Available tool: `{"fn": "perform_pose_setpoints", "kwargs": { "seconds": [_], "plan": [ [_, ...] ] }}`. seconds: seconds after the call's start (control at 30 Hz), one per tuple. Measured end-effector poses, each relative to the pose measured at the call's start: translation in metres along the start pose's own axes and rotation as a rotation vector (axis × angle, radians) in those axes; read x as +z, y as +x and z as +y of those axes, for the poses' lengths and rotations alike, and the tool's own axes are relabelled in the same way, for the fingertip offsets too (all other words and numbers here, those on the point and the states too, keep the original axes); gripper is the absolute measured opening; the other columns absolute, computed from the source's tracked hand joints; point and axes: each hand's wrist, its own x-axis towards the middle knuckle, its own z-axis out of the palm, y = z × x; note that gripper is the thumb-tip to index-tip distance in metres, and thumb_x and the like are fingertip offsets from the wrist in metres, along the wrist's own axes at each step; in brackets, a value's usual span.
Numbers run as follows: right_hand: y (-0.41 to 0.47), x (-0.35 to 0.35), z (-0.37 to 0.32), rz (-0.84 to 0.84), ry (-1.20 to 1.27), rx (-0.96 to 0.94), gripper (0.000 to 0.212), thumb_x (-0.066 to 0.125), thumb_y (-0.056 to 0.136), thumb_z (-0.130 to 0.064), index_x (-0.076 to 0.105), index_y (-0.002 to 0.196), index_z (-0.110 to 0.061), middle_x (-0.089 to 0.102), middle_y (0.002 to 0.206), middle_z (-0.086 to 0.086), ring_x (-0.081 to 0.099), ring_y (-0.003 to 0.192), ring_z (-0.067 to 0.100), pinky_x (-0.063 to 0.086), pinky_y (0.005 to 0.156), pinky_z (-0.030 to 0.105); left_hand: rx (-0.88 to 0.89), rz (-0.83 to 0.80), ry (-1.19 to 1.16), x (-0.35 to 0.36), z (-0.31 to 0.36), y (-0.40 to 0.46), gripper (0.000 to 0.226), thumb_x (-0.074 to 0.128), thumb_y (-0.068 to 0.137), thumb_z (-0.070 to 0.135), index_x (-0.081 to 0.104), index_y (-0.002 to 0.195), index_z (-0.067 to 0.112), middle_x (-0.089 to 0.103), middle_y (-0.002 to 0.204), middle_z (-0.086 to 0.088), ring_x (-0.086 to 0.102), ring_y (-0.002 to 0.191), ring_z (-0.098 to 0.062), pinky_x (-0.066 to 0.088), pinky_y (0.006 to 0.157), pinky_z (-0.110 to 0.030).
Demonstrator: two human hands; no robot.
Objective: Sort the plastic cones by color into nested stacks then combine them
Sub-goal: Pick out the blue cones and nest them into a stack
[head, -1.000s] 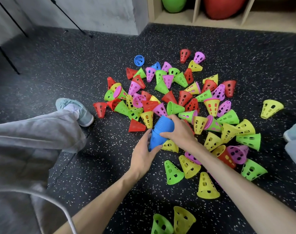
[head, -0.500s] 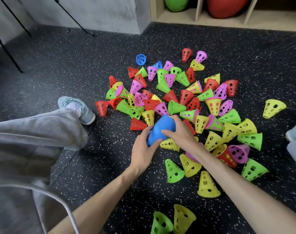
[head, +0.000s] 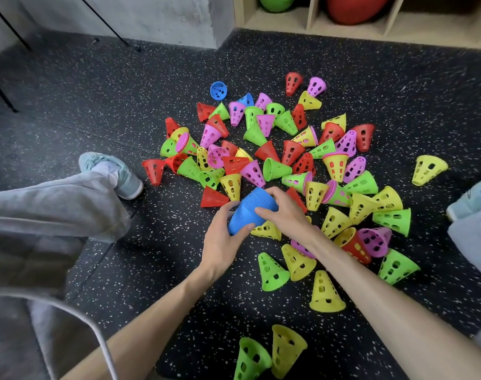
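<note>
Speckled black floor [head: 124, 111]: scattered red, green, yellow, purple cones. Blue nested stack [head: 250, 212] gripped by left hand [head: 222, 242] and right hand [head: 286, 212] together.

blue stack [head: 251, 212] | black floor [head: 129, 111] (white-speckled) | grey trousers [head: 50, 212]

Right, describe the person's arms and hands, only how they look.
Both forearms are bare, with no sleeve in view. The left hand and right hand wear no gloves, and no rings, watch or wristband show. Loose grey trousers cover the leg alongside.
</note>
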Motion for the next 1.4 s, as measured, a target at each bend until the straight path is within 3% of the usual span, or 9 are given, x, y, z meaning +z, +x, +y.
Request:
{"fn": "perform_pose_setpoints", "kwargs": {
  "seconds": [0.13, 0.33, 0.47, 0.57, 0.77, 0.97, 1.1, 1.23, 1.4],
  "plan": [
    [0.001, -0.002, 0.003, -0.027, 0.058, 0.013, 0.038, 0.075, 0.091, -0.031, 0.057, 0.124, -0.022, 0.067, 0.109, -0.005, 0.067, 0.098, 0.015, 0.055, 0.090, 0.047, 0.071, -0.034, 0.003, -0.003, 0.005, 0.008, 0.079, 0.081, 0.084, 0.046, 0.038, 0.150, 0.046, 0.059, 0.117, 0.009, 0.060, 0.104, -0.006, 0.053, 0.088, -0.030],
    [-0.001, -0.011, -0.012, -0.063, 0.056, 0.042, 0.075, 0.085, 0.077, -0.039, 0.041, 0.137, -0.025, 0.056, 0.117, -0.002, 0.058, 0.105, 0.019, 0.051, 0.085, 0.035, 0.141, -0.028, 0.012, -0.014, 0.030, 0.014, 0.080, 0.081, 0.083, 0.049, 0.038, 0.151, 0.043, 0.055, 0.123, 0.012, 0.055, 0.109, 0.000, 0.047, 0.085, -0.021],
    [-0.006, -0.026, -0.038, 0.029, 0.083, -0.019, 0.063, 0.083, 0.082, -0.033, 0.041, 0.129, -0.028, 0.054, 0.104, -0.007, 0.056, 0.091, 0.010, 0.045, 0.070, 0.025, 0.231, -0.028, 0.052, -0.033, 0.060, 0.021, 0.075, 0.082, 0.084, 0.042, 0.041, 0.147, 0.039, 0.054, 0.133, 0.013, 0.054, 0.116, 0.000, 0.049, 0.091, -0.021],
    [-0.010, -0.041, -0.061, 0.100, 0.098, -0.094, 0.060, 0.083, 0.083, -0.030, 0.045, 0.129, -0.025, 0.057, 0.109, -0.003, 0.058, 0.096, 0.015, 0.045, 0.071, 0.022, 0.318, -0.075, 0.152, -0.053, 0.085, 0.027, 0.077, 0.082, 0.087, 0.028, 0.039, 0.150, 0.030, 0.049, 0.144, 0.012, 0.049, 0.126, 0.005, 0.044, 0.096, -0.012],
    [-0.027, -0.074, -0.099, 0.256, 0.062, -0.141, 0.067, 0.082, 0.081, -0.035, 0.046, 0.136, -0.026, 0.058, 0.118, -0.001, 0.059, 0.106, 0.021, 0.050, 0.084, 0.039, 0.451, -0.172, 0.321, -0.081, 0.148, 0.045, 0.084, 0.082, 0.085, 0.034, 0.034, 0.154, 0.030, 0.051, 0.142, 0.005, 0.049, 0.127, -0.010, 0.045, 0.106, -0.033],
    [-0.057, -0.117, -0.118, 0.492, -0.034, -0.121, 0.061, 0.085, 0.075, -0.041, 0.056, 0.126, -0.024, 0.067, 0.108, -0.008, 0.065, 0.096, 0.015, 0.049, 0.078, 0.037, 0.642, -0.281, 0.462, -0.090, 0.219, 0.059, 0.083, 0.085, 0.081, 0.034, 0.044, 0.153, 0.031, 0.058, 0.106, 0.010, 0.053, 0.086, -0.007, 0.035, 0.078, -0.021],
    [-0.065, -0.148, -0.150, 0.607, -0.173, -0.110, 0.059, 0.083, 0.074, -0.044, 0.057, 0.124, -0.028, 0.068, 0.104, -0.005, 0.064, 0.097, 0.022, 0.039, 0.073, 0.034, 0.700, -0.329, 0.488, -0.093, 0.260, 0.077, 0.086, 0.085, 0.081, 0.037, 0.039, 0.154, 0.031, 0.068, 0.121, -0.006, 0.063, 0.108, -0.022, 0.043, 0.091, -0.030],
    [-0.048, -0.167, -0.182, 0.650, -0.260, -0.110, 0.056, 0.082, 0.075, -0.045, 0.055, 0.121, -0.031, 0.062, 0.099, -0.008, 0.064, 0.102, 0.025, 0.037, 0.077, 0.033, 0.724, -0.355, 0.573, -0.113, 0.293, 0.111, 0.085, 0.080, 0.086, 0.043, 0.034, 0.157, 0.031, 0.068, 0.123, -0.006, 0.060, 0.093, -0.017, 0.043, 0.087, -0.026],
    [0.005, -0.174, -0.196, 0.642, -0.276, -0.109, 0.057, 0.082, 0.075, -0.047, 0.054, 0.122, -0.031, 0.069, 0.108, -0.003, 0.065, 0.104, 0.028, 0.045, 0.082, 0.038, 0.726, -0.493, 0.839, -0.132, 0.324, 0.167, 0.085, 0.072, 0.093, 0.045, 0.024, 0.160, 0.025, 0.066, 0.131, -0.009, 0.067, 0.105, -0.026, 0.044, 0.088, -0.025]
  ]
}}
